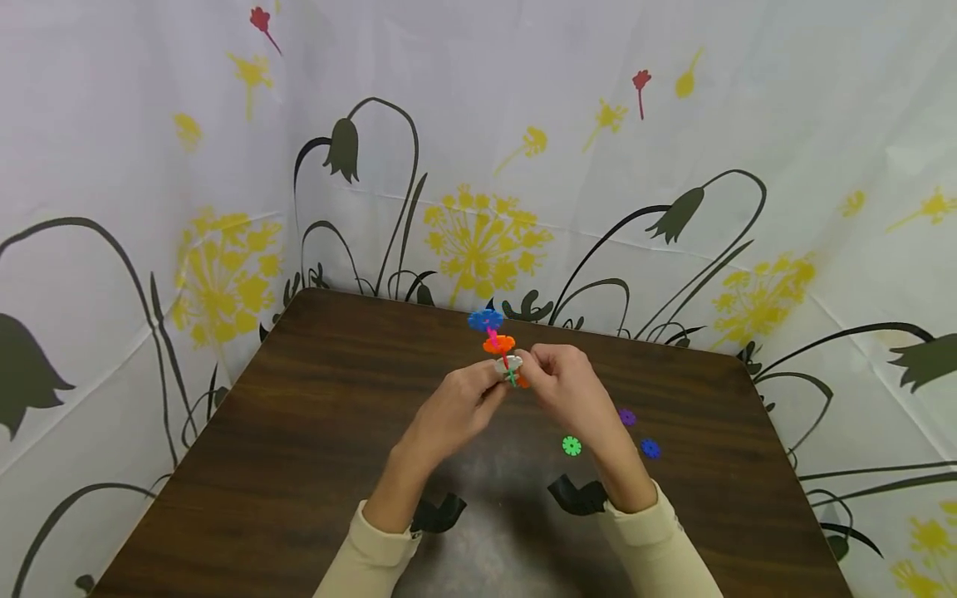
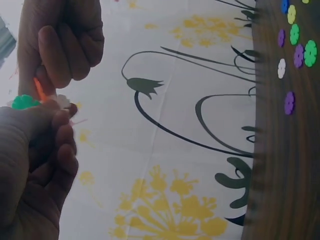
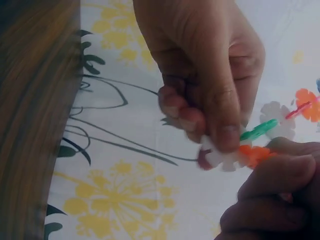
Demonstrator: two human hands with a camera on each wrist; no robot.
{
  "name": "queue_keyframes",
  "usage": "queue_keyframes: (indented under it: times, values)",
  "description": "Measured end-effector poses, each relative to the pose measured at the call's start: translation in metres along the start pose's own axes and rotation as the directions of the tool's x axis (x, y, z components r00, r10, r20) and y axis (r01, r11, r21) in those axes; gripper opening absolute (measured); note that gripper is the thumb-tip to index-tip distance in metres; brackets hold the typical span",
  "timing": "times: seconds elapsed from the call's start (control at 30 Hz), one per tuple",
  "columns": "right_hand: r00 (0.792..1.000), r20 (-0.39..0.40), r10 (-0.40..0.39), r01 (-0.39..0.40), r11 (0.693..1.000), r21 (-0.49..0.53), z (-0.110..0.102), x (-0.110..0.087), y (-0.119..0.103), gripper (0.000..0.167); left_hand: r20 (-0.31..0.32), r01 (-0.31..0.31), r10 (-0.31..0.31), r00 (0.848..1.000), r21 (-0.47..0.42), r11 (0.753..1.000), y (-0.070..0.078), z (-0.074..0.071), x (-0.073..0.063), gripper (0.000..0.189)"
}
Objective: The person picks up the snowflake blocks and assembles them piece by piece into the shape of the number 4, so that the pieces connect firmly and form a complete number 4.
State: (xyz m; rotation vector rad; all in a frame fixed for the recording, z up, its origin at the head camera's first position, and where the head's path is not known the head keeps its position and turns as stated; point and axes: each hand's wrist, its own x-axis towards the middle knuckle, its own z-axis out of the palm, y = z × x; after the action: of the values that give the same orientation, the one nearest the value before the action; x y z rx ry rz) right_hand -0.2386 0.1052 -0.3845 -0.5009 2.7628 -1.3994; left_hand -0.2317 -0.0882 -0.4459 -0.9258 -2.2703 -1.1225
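Note:
Both hands meet over the table around a chain of flower-shaped interlocking discs. A blue disc (image 1: pixel 486 320) tops it, above an orange disc (image 1: pixel 499 344), with a pink-red disc edge-on between pieces. Lower come a white disc (image 1: pixel 509 365), a green disc (image 3: pixel 259 130) set crosswise and another orange disc (image 3: pixel 255 155). My left hand (image 1: pixel 458 409) pinches a white disc (image 3: pixel 227 160) at the chain's low end between thumb and fingers. Close beside it, my right hand (image 1: pixel 574 394) pinches the lower orange disc, its fingers covering part of that piece.
Loose green (image 1: pixel 571 446), purple (image 1: pixel 626 417) and blue (image 1: pixel 650 448) discs lie on the brown wooden table (image 1: pixel 336 365), right of the hands. More discs show in the left wrist view. Black straps (image 1: pixel 439 513) hang at the wrists. A flower-printed curtain (image 1: pixel 478 124) stands behind.

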Motion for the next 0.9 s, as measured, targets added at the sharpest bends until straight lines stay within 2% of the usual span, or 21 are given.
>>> queue_keyframes:
  times: [0.1, 0.2, 0.23, 0.3, 0.37, 0.43, 0.53, 0.67, 0.73, 0.8, 0.9]
  values:
    - [1.000, 0.026, 0.015, -0.016, 0.999, 0.049, 0.000, 0.004, -0.001, 0.050, -0.016, 0.026, -0.026, 1.000, -0.013, 1.000, 0.003, -0.003, 0.003, 0.015]
    - [0.999, 0.036, 0.031, -0.035, 0.995, 0.096, 0.000, 0.006, 0.001, 0.052, 0.038, 0.132, -0.129, 0.991, -0.081, 0.988, 0.006, -0.002, 0.005, 0.007]
    - [0.999, 0.038, 0.033, -0.037, 0.994, 0.106, 0.000, 0.007, 0.002, 0.051, 0.067, 0.184, -0.177, 0.982, -0.108, 0.977, 0.007, -0.002, 0.005, 0.007]
    - [0.999, 0.035, 0.032, -0.036, 0.991, 0.126, 0.003, 0.008, 0.004, 0.051, 0.127, 0.273, -0.255, 0.959, -0.165, 0.948, 0.008, 0.001, 0.004, 0.021]
    - [0.999, 0.034, 0.022, -0.027, 0.988, 0.150, 0.006, 0.008, 0.006, 0.051, 0.164, 0.322, -0.290, 0.943, -0.227, 0.919, 0.008, 0.002, 0.004, 0.032]
    - [0.999, 0.033, -0.001, -0.005, 0.984, 0.176, 0.008, 0.007, 0.009, 0.053, 0.175, 0.336, -0.297, 0.939, -0.269, 0.903, 0.009, 0.003, 0.004, 0.035]
    - [0.999, 0.025, -0.045, 0.039, 0.977, 0.212, 0.005, 0.005, 0.017, 0.058, 0.162, 0.335, -0.297, 0.941, -0.326, 0.884, 0.011, 0.004, 0.005, 0.032]
    - [0.995, 0.033, -0.091, 0.083, 0.978, 0.191, -0.004, 0.006, 0.040, 0.055, 0.143, 0.351, -0.321, 0.936, -0.391, 0.851, 0.013, 0.001, 0.008, 0.036]
    - [0.995, 0.073, -0.071, 0.060, 0.988, 0.144, -0.010, 0.005, 0.057, 0.049, 0.143, 0.354, -0.324, 0.935, -0.424, 0.834, 0.013, -0.001, 0.008, 0.040]
    - [0.990, 0.143, -0.017, 0.005, 0.997, 0.079, -0.015, 0.000, 0.075, 0.041, 0.145, 0.346, -0.316, 0.938, -0.460, 0.818, 0.012, -0.001, 0.008, 0.040]
    - [0.963, 0.256, 0.086, -0.072, 0.995, -0.063, -0.019, -0.009, 0.105, 0.026, 0.145, 0.342, -0.313, 0.939, -0.506, 0.792, 0.010, 0.001, 0.006, 0.040]
